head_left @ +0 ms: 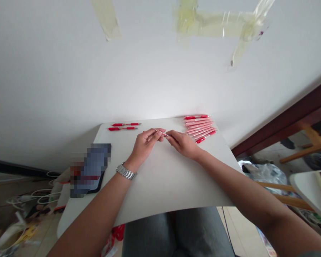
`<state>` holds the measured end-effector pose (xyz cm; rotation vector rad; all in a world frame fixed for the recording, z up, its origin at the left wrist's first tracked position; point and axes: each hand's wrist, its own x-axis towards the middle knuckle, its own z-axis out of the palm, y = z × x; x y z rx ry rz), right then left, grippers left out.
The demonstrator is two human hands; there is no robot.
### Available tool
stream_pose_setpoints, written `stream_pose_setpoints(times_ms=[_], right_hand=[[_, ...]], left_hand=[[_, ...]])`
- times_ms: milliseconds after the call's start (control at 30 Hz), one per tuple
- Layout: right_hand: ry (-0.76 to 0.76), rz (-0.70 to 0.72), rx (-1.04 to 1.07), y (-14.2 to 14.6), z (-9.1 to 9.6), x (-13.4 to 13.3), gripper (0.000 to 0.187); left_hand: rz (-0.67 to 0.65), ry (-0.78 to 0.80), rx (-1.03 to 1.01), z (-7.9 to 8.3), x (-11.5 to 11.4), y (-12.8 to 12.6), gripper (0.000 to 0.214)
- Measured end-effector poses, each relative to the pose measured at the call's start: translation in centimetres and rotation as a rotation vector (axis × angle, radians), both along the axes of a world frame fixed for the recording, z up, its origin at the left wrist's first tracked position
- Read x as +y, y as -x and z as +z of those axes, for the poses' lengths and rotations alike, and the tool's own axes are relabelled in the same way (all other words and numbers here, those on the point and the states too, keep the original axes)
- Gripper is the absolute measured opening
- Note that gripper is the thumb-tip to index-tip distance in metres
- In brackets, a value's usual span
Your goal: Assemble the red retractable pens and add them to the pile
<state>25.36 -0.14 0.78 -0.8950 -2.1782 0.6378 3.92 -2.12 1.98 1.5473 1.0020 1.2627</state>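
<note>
My left hand [147, 140] is closed in a pinch around a thin red-and-white pen part [164, 134], held over the table's far half. My right hand [183, 143] is closed at the other end of the same piece, its fingertips almost meeting the left ones. Fingers cover most of the piece, so whether it is a refill or a pen barrel cannot be made out. Beyond my right hand lies a row of several thin pink sticks [199, 125], with a red pen [196, 117] at its far side and another red pen [205, 137] at its near side.
Two red pens [126, 124] lie side by side at the far left of the white table [160, 185]. A blurred-out phone-like object [92, 171] rests on the left edge. The wall [155, 78] rises right behind the table. Cables [42, 192] and a wooden chair [299, 153] flank it.
</note>
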Motion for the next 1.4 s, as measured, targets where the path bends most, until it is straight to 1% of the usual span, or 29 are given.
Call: stream_pose_setpoints(times_ms=[100, 167, 400, 567, 833, 933, 1033, 1200, 1400], right_hand=[[0.003, 0.024, 0.029, -0.1, 0.4, -0.1, 0.04], [-0.007, 0.017, 0.036, -0.1, 0.5, -0.1, 0.04], [-0.026, -0.029, 0.031, -0.1, -0.1, -0.1, 0.031], [-0.03, -0.045, 0.029, -0.2, -0.4, 0.1, 0.026], [-0.006, -0.065, 0.046, -0.1, -0.5, 0.2, 0.019], [0.014, -0.082, 0.049, -0.1, -0.4, 0.0, 0.02], [0.025, -0.085, 0.045, -0.1, -0.1, -0.1, 0.026], [-0.024, -0.011, 0.044, 0.0, 0.3, 0.0, 0.036], [-0.022, -0.063, 0.042, -0.1, -0.5, 0.2, 0.025]], left_hand=[[0.017, 0.013, -0.031, -0.1, 0.0, 0.0, 0.042], [0.025, 0.024, -0.046, -0.2, 0.1, 0.0, 0.043], [0.0, 0.049, -0.075, -0.8, 0.4, 0.2, 0.043], [-0.021, 0.037, -0.051, -0.8, 0.4, 0.2, 0.042], [-0.007, 0.051, -0.058, -0.8, 0.4, 0.2, 0.039], [-0.021, 0.053, -0.074, -0.9, 0.5, 0.1, 0.039], [-0.035, 0.055, -0.1, -1.0, 0.5, 0.0, 0.038], [-0.029, 0.053, -0.115, -1.0, 0.6, 0.0, 0.037], [0.0, 0.083, -0.091, -1.1, 0.7, 0.3, 0.039]])
